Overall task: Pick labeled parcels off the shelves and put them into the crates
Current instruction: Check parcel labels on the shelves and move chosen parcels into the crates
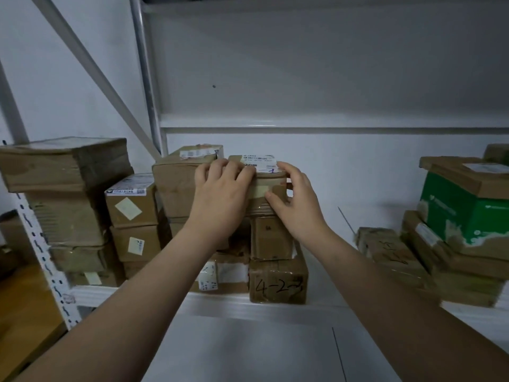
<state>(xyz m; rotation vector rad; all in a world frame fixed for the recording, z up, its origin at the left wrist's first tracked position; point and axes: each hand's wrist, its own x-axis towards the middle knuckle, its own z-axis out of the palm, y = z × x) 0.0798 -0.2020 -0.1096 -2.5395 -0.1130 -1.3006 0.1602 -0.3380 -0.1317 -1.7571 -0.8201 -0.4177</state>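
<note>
Nearest, the white shelf (275,307) is carrying a 3-box column at its front edge. A box marked "4-2-3" (278,282) is sitting at the bottom, with a small plain box (271,238) on it. The top parcel (265,188), bearing a white barcode label (259,162) on its upper face, is resting on that, mid-shelf.

Both hands are taking hold of this top parcel. The left hand (220,188) is gripping its left upper edge, fingers (234,172) curled over onto the top. The right hand (296,199) is clamping the right side, with the thumb pressing the front face and the fingers wrapping the top right corner.

Just left of it, a taller labelled parcel (179,186) is standing close alongside. Farther left and far right, more stacks are filling the shelf, including a green box (465,213).

Risks, as judged:
- Dragging the parcel forward instead of lifting it could pull the small plain box off the column and over the shelf edge.
- The taped faces are looking glossy, so a light grip may slip.
- The left knuckles are working near the taller parcel and could nudge it.

Containers: no crate is showing in view, so the drop point cannot be assessed. All cartons are appearing sealed, with their contents hidden.
</note>
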